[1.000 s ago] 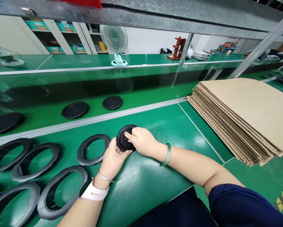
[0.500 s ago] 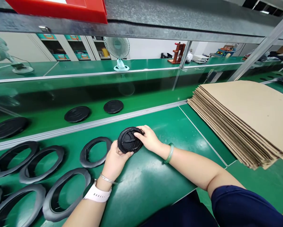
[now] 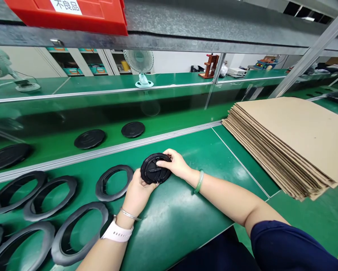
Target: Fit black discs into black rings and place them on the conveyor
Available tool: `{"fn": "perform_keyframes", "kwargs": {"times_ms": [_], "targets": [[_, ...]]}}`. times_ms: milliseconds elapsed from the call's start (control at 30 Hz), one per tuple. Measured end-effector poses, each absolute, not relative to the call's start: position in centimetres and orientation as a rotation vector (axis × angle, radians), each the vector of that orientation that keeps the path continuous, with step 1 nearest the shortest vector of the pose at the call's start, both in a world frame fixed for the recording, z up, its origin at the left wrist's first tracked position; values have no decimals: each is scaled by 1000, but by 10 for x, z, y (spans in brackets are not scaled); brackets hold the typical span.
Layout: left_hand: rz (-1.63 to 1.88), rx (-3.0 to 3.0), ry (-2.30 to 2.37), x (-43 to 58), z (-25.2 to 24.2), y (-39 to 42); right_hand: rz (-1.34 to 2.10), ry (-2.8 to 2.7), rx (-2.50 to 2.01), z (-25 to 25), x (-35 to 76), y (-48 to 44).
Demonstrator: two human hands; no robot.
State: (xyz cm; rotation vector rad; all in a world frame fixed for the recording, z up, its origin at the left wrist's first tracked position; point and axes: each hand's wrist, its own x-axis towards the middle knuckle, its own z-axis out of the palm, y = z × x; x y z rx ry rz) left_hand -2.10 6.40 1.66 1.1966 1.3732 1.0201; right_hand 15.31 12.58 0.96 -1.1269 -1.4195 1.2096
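Observation:
Between my two hands is a round black plastic cap (image 3: 153,174) with a raised bar across its face, held above the green table (image 3: 169,218). My left hand (image 3: 139,190) is closed on its lower left rim, fingers partly hidden beneath it. My right hand (image 3: 174,163) grips the upper right edge, its thumb lying over the face of the cap. Left of my left hand lies a black rubber ring (image 3: 99,184), apart from it. Another ring (image 3: 56,244) rests nearer me, beside my left wrist.
Several more black rings (image 3: 30,216) lie at the left. Beyond a metal rail, black discs (image 3: 133,129) sit on a green belt (image 3: 163,126). A stack of cardboard sheets (image 3: 293,131) stands at the right. Overhead is a metal shelf (image 3: 186,28) with a red bin (image 3: 95,19).
My right thumb has slid left, further onto the face of the cap. The view has tilted up slightly, showing more of the red bin. Both hands keep their hold.

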Motion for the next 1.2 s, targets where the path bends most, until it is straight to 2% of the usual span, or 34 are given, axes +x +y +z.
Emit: {"fn": "perform_keyframes", "kwargs": {"times_ms": [167, 633, 933, 1200], "targets": [[1005, 1204, 1376, -21, 16, 64, 1497, -1381, -961, 12, 156, 125], [995, 1363, 1384, -16, 21, 48, 1517, -1142, -1092, 22, 170, 136], [1062, 1174, 1247, -18, 24, 55, 1606, -1378, -1012, 23, 160, 123], [1052, 1158, 1234, -17, 21, 55, 1356, -1519, -1208, 22, 163, 124]]}}
